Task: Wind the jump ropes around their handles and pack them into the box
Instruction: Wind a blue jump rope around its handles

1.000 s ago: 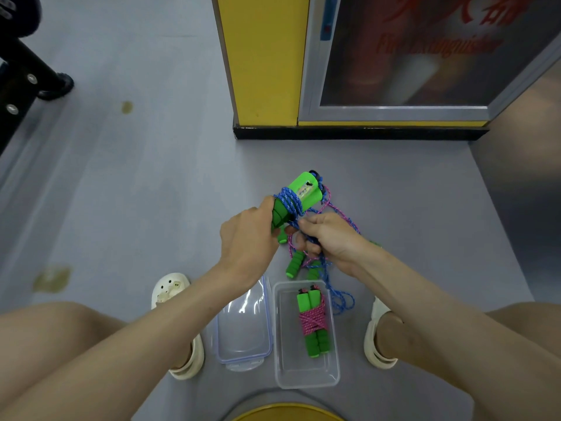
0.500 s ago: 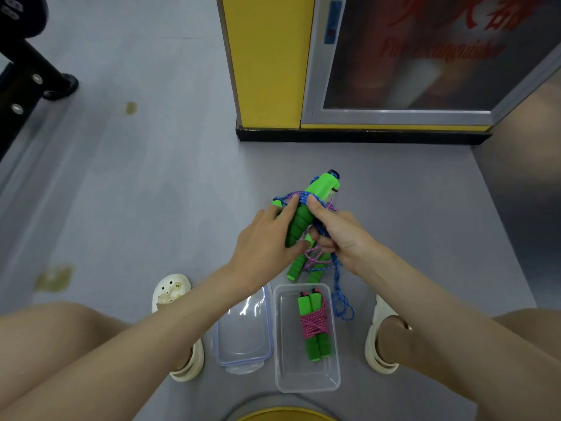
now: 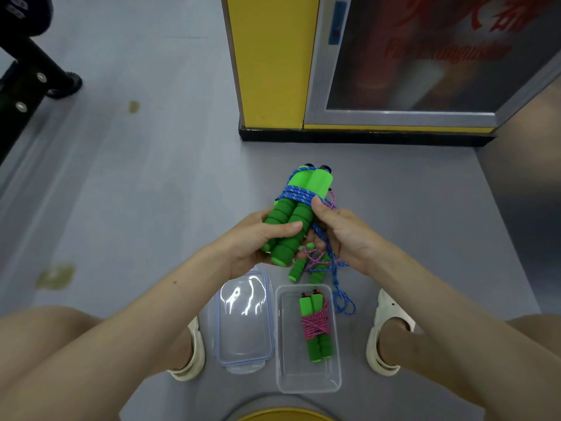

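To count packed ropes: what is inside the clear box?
One pair of green handles wound with pink rope lies in the clear box. Anything beneath that bundle is covered.

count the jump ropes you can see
3. The blue jump rope is gripped by the left hand and right hand; a wound pink jump rope lies in the box; a loose pink jump rope is on the floor beneath the hands, partly hidden.

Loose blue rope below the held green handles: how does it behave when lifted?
Likely floppy: the braided blue rope sags from the blue-wound green foam handles in loops onto the grey floor. Probably snags: it crosses the pink-roped green handles beneath.
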`<move>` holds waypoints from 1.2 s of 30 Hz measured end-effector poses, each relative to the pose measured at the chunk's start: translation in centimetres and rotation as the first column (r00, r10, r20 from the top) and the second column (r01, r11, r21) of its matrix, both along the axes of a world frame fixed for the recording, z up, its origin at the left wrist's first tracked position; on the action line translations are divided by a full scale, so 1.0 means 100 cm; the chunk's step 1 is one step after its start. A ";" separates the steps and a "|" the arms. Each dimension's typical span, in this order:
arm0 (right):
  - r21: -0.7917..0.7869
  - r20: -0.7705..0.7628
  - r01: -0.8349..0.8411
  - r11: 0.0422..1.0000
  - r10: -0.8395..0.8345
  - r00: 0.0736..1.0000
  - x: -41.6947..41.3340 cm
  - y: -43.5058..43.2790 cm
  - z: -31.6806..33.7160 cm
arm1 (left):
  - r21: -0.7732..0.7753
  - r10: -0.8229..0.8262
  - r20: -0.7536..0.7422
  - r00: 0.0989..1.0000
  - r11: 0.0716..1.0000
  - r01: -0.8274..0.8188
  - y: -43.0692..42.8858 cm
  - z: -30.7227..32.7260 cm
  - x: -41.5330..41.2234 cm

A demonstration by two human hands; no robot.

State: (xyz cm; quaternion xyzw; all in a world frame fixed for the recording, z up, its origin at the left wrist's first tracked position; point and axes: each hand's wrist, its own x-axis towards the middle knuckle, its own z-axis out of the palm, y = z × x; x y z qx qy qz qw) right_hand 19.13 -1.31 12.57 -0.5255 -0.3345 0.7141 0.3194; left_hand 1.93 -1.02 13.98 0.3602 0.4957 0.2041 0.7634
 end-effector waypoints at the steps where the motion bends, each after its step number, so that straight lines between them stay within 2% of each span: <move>1: 0.000 0.026 -0.004 1.000 0.004 1.000 0.000 0.000 0.000 | 0.018 0.019 -0.022 1.000 1.000 -0.019 0.001 -0.001 -0.001; 7: -0.020 0.196 -0.018 1.000 0.022 0.980 0.001 -0.002 -0.004 | 0.120 0.085 -0.157 0.984 0.991 -0.067 0.002 -0.002 0.000; 14: 0.014 0.331 -0.068 0.998 0.060 0.942 0.003 -0.003 -0.005 | 0.360 0.157 -0.373 0.914 0.933 -0.014 0.005 -0.008 -0.003; 17: 0.004 0.338 -0.008 1.000 0.006 0.941 0.000 -0.005 -0.005 | 0.416 0.149 -0.426 0.892 0.908 0.047 0.005 -0.009 -0.003; 23: -0.040 0.284 0.136 0.990 -0.119 0.951 -0.003 -0.004 -0.003 | 0.345 0.144 -0.378 0.915 0.939 -0.005 0.008 -0.007 -0.002; 26: -0.051 0.258 0.105 0.993 -0.089 0.962 -0.003 -0.004 -0.003 | 0.387 0.162 -0.426 0.890 0.922 0.018 0.009 -0.009 0.000; 28: -0.052 0.239 -0.002 0.999 0.014 0.971 -0.002 -0.004 -0.003 | 0.478 0.179 -0.596 0.783 0.863 0.167 0.008 -0.012 0.000; 31: -0.045 0.255 -0.084 0.995 0.093 0.962 -0.002 -0.003 -0.003 | 0.480 0.252 -0.846 0.469 0.744 0.465 0.003 -0.015 0.002; 33: -0.031 0.286 -0.100 0.995 0.104 0.952 -0.002 -0.002 -0.003 | 0.456 0.311 -0.889 0.337 0.677 0.578 -0.001 -0.017 0.003; 36: -0.026 0.262 -0.090 0.996 0.094 0.960 -0.006 -0.001 -0.006 | 0.452 0.406 -0.880 0.245 0.562 0.693 -0.008 -0.022 0.003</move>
